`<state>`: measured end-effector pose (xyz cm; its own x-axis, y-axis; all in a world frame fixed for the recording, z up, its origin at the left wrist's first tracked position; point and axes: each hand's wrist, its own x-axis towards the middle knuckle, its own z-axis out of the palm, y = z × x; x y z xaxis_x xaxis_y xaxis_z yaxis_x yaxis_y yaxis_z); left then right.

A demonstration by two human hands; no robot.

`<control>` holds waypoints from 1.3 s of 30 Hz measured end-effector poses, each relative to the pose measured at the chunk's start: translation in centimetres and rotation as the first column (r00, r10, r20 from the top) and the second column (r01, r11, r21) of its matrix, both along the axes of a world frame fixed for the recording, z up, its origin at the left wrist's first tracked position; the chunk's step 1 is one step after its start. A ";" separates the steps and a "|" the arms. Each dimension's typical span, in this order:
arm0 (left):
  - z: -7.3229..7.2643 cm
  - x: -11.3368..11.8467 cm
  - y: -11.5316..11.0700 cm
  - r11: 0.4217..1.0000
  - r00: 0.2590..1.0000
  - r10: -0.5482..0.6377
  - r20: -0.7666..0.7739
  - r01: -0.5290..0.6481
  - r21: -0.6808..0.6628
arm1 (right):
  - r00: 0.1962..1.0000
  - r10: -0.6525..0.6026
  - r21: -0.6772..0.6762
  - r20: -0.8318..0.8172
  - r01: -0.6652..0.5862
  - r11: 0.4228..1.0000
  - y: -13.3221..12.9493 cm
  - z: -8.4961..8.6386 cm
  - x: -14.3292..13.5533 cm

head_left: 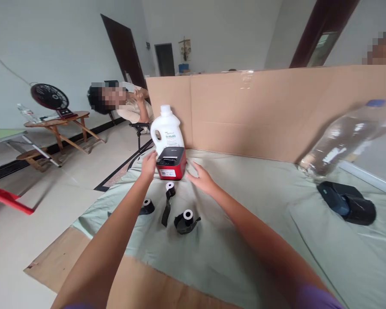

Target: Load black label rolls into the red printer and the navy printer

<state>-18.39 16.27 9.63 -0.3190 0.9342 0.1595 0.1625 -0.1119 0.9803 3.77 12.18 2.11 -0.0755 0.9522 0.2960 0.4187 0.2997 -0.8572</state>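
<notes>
Though boxy, smooth red-and-black printer (171,164)

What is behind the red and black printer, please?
Behind the printer stands a white jug, with a cardboard panel further back. The jug's upper part shows; its base is hidden by the printer.

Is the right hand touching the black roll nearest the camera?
Apart. The head view shows a strip of green cloth between the right hand and the black roll.
</notes>
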 end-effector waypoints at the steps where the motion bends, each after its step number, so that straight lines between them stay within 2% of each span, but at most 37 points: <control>1: 0.2 0.3 -1.9 0.994 0.998 0.021 -0.062 -0.014 0.111 | 0.998 -0.026 0.011 0.053 0.026 1.000 -2.4 -0.1 2.9; 2: 0.2 0.7 -4.2 0.971 0.990 0.007 -0.143 0.028 0.238 | 0.992 -0.075 0.035 0.102 0.072 0.997 -5.0 -0.3 6.4; 4: -0.4 1.8 -9.7 0.897 0.961 -0.051 -0.273 0.164 0.409 | 0.954 -0.204 0.057 0.219 0.196 0.979 -11.0 -1.0 14.4; 5: -0.9 2.6 -12.7 0.859 0.942 -0.072 -0.328 0.226 0.460 | 0.911 -0.300 0.071 0.281 0.292 0.954 -14.1 -1.2 18.6; 6: -1.6 3.6 -15.5 0.813 0.910 -0.105 -0.401 0.310 0.492 | 0.839 -0.424 0.085 0.340 0.422 0.903 -17.0 -1.4 22.7; 7: -2.3 4.9 -18.0 0.750 0.840 -0.186 -0.510 0.457 0.478 | 0.722 -0.570 0.116 0.392 0.575 0.810 -19.7 -1.5 26.6; 8: -3.1 6.4 -20.1 0.670 0.732 -0.277 -0.623 0.612 0.421 | 0.559 -0.708 0.168 0.432 0.721 0.672 -22.0 -1.5 30.0; 10: -4.6 10.1 -23.0 0.499 0.431 -0.400 -0.809 0.843 0.202 | 0.231 -0.861 0.236 0.453 0.900 0.366 -24.9 -1.1 35.3; 11: -5.4 12.2 -23.8 0.429 0.283 -0.433 -0.856 0.900 0.081 | 0.142 -0.875 0.201 0.462 0.945 0.259 -25.5 -0.8 37.0; 12: -6.1 14.2 -24.2 0.376 0.158 -0.453 -0.878 0.926 -0.028 | 0.118 -0.868 0.125 0.482 0.971 0.202 -25.6 -0.4 38.3; 13: -6.8 16.0 -24.2 0.344 0.060 -0.468 -0.882 0.931 -0.119 | 0.144 -0.852 0.031 0.503 0.982 0.184 -25.3 0.0 39.0; 15: -7.9 18.8 -23.9 0.284 -0.088 -0.481 -0.873 0.926 -0.250 | 0.258 -0.802 -0.116 0.539 0.965 0.233 -23.9 0.9 39.7; 17: -8.7 20.2 -23.6 0.249 -0.171 -0.481 -0.860 0.914 -0.321 | 0.319 -0.750 -0.136 0.579 0.945 0.296 -22.3 1.8 39.8; 19: -9.2 20.5 -23.7 0.244 -0.199 -0.483 -0.853 0.905 -0.349 | 0.316 -0.703 -0.112 0.638 0.940 0.321 -20.9 2.8 39.9; 22: -9.6 20.1 -24.3 0.252 -0.197 -0.491 -0.849 0.900 -0.355 | 0.319 -0.631 -0.161 0.707 0.942 0.295 -19.8 4.2 40.0; 24: -9.7 19.9 -24.6 0.251 -0.186 -0.495 -0.849 0.905 -0.344 | 0.331 -0.602 -0.190 0.727 0.939 0.287 -19.6 5.1 39.0; 25: -9.8 19.9 -24.7 0.250 -0.179 -0.494 -0.851 0.908 -0.336 | 0.337 -0.594 -0.193 0.731 0.936 0.294 -19.6 5.5 37.9; 27: -10.0 19.9 -24.7 0.252 -0.163 -0.486 -0.859 0.915 -0.316 | 0.358 -0.584 -0.176 0.728 0.922 0.346 -19.7 6.1 34.6; 31: -10.4 19.9 -24.6 0.267 -0.124 -0.446 -0.886 0.927 -0.264 | 0.462 -0.565 -0.109 0.684 0.830 0.547 -19.0 5.9 24.8; 33: -10.4 19.7 -24.7 0.268 -0.106 -0.446 -0.889 0.931 -0.246 | 0.537 -0.573 -0.095 0.619 0.776 0.624 -18.1 5.2 20.1; 35: -10.2 19.6 -24.9 0.260 -0.100 -0.466 -0.879 0.934 -0.244 | 0.620 -0.580 -0.118 0.529 0.730 0.673 -16.9 4.1 16.5; 37: -10.0 19.4 -24.9 0.248 -0.103 -0.488 -0.867 0.936 -0.251 | 0.672 -0.590 -0.118 0.447 0.698 0.706 -15.8 2.7 14.1; 39: -9.8 19.4 -24.9 0.243 -0.105 -0.499 -0.860 0.936 -0.255 | 0.689 -0.605 -0.070 0.400 0.681 0.729 -15.1 1.4 12.7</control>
